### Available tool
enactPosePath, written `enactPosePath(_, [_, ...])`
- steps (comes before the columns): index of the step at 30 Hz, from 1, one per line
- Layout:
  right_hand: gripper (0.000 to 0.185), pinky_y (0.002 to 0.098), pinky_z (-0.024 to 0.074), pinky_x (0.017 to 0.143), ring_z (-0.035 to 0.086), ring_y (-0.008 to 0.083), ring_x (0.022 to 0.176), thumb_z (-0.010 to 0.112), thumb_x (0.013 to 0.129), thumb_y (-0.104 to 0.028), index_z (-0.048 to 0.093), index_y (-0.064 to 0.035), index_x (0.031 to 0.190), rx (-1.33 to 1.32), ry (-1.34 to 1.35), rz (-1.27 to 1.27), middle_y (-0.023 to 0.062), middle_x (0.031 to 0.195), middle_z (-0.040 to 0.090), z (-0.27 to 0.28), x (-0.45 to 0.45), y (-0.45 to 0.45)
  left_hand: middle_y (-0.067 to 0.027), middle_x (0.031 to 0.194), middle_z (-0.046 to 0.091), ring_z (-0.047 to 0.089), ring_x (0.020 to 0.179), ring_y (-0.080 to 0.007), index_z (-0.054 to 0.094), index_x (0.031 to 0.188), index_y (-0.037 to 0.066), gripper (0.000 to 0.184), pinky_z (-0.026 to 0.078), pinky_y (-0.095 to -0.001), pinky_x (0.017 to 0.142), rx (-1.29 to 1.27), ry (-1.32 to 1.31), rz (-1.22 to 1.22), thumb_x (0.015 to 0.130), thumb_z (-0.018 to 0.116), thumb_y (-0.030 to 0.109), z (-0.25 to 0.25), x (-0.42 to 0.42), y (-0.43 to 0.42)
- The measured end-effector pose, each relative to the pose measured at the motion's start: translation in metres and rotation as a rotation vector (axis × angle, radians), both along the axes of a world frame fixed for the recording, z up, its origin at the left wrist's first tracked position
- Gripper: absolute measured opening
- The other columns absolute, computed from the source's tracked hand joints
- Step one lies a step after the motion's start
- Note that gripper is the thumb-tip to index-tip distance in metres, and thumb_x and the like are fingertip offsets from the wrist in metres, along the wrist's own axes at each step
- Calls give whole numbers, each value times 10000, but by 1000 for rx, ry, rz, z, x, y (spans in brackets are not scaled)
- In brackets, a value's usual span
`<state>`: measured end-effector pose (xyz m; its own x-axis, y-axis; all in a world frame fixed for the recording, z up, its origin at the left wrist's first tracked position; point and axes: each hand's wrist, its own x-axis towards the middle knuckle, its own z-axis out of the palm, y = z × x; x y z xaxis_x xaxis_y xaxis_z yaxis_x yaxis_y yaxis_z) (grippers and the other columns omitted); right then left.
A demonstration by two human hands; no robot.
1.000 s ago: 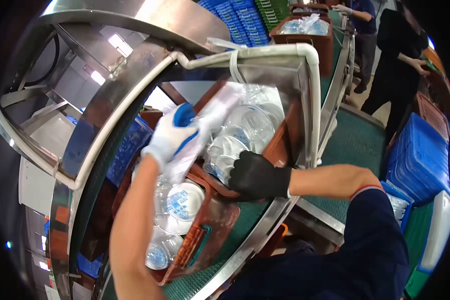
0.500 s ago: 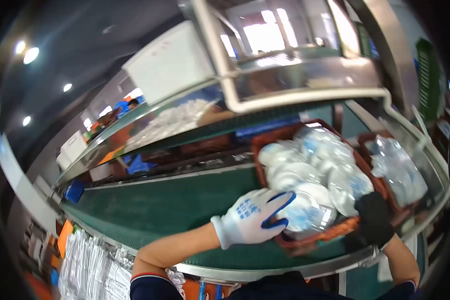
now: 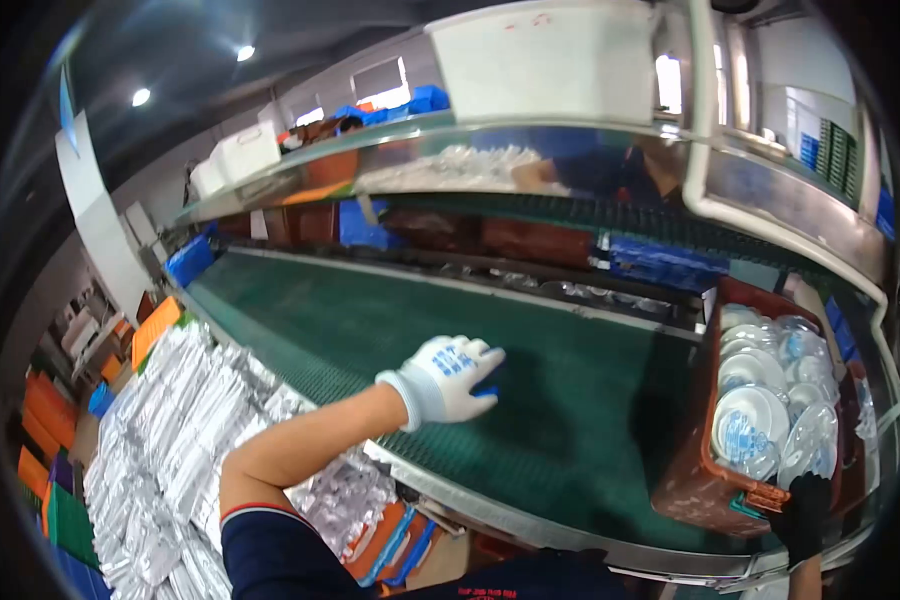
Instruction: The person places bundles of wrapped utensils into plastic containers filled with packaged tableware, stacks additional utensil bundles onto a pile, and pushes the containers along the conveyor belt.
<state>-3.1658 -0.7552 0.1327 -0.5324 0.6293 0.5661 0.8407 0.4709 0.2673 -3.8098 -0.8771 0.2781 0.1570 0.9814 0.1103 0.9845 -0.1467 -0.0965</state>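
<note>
My left hand (image 3: 448, 382), in a white glove with a blue palm, is over the green conveyor belt (image 3: 560, 450). Its fingers are spread with nothing in them. At the right, a reddish-brown plastic crate (image 3: 685, 480) stands on the belt, filled with white plates or bowls (image 3: 755, 425) in clear plastic wrapping. My right hand (image 3: 802, 518), in a black glove, is closed on the crate's near rim beside the handle. Some of its fingertips are hidden.
Silvery clear-wrapped packs (image 3: 185, 450) lie piled at the left, beside orange and blue bins. A metal shelf with a white pipe (image 3: 700, 160) runs above the belt and carries a large white tub (image 3: 550, 65). Another crate sits behind my right hand.
My left hand has left the wrapped plates and moved left over the belt. The view has turned left, so the crate appears farther right. My right hand stays at the crate.
</note>
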Motion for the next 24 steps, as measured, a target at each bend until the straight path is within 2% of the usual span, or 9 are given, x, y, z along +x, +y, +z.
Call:
enactPosePath(1, [496, 490, 403, 736, 544, 399, 812, 857, 659, -437, 527, -81, 763, -153, -5, -105, 156, 776, 516, 12, -26, -9, -180, 1204, 651, 631, 1116, -345, 584, 1347, 6, 628, 494, -430, 990, -2, 26, 39, 885, 652, 425, -1, -16, -12])
enactPosePath(6, [447, 499, 420, 636, 576, 404, 677, 821, 735, -420, 540, -72, 712, -75, -33, 4, 155, 680, 544, 25, -102, -9, -192, 1182, 690, 656, 1135, -352, 632, 1260, 42, 514, 514, -431, 977, -63, 37, 404, 888, 617, 397, -5, -97, -105])
enactPosePath(9, [457, 514, 441, 587, 612, 412, 633, 802, 767, -451, 583, -60, 674, -177, -23, 7, 177, 646, 598, 40, -149, 9, -205, 1158, 719, 674, 1122, -347, 671, 1239, 34, 485, 526, -423, 968, -112, 11, 771, 895, 611, 369, 10, -134, -182])
enactPosePath(13, [491, 517, 471, 606, 620, 422, 630, 778, 776, -512, 623, -57, 674, -216, -114, 2, 196, 625, 607, 52, -201, 42, -218, 1283, 667, 647, 1175, -369, 566, 1406, 45, 650, 503, -411, 1001, -90, -59, 1240, 870, 666, 397, 16, -162, -287])
enactPosePath(15, [504, 521, 504, 655, 645, 419, 688, 776, 761, -530, 641, -47, 712, -175, -68, -37, 206, 687, 635, 43, -220, 68, -239, 1343, 626, 616, 1228, -383, 490, 1477, 52, 740, 472, -407, 1043, -60, 110, 1248, 870, 652, 442, -9, -195, -328])
enactPosePath(18, [496, 523, 520, 689, 672, 418, 762, 772, 759, -518, 657, -36, 757, -195, -64, -112, 217, 779, 673, 36, -232, 112, -264, 1400, 582, 567, 1294, -417, 312, 1578, 66, 964, 436, -409, 1089, -173, 35, 1360, 811, 676, 522, -34, -221, -362])
enactPosePath(19, [491, 525, 521, 693, 671, 421, 768, 772, 759, -513, 657, -36, 760, -200, -21, -125, 217, 786, 675, 37, -234, 116, -265, 1407, 574, 549, 1306, -428, 282, 1587, 67, 1033, 424, -406, 1106, -162, -146, 1395, 764, 711, 518, -34, -222, -362])
enactPosePath(21, [486, 531, 536, 735, 678, 437, 812, 761, 753, -503, 658, -30, 796, -172, 12, -176, 224, 810, 681, 32, -227, 133, -273, 1384, 580, 551, 1296, -429, 336, 1563, 56, 1035, 431, -406, 1100, -8, -231, 1357, 723, 751, 496, -50, -233, -364])
enactPosePath(24, [434, 540, 525, 723, 676, 429, 799, 728, 802, -470, 651, -43, 815, -84, 16, -203, 207, 794, 678, 8, -185, 175, -275, 1371, 564, 566, 1259, -415, 440, 1516, 59, 1012, 434, -412, 1093, -7, -312, 1294, 647, 803, 428, -29, -219, -362])
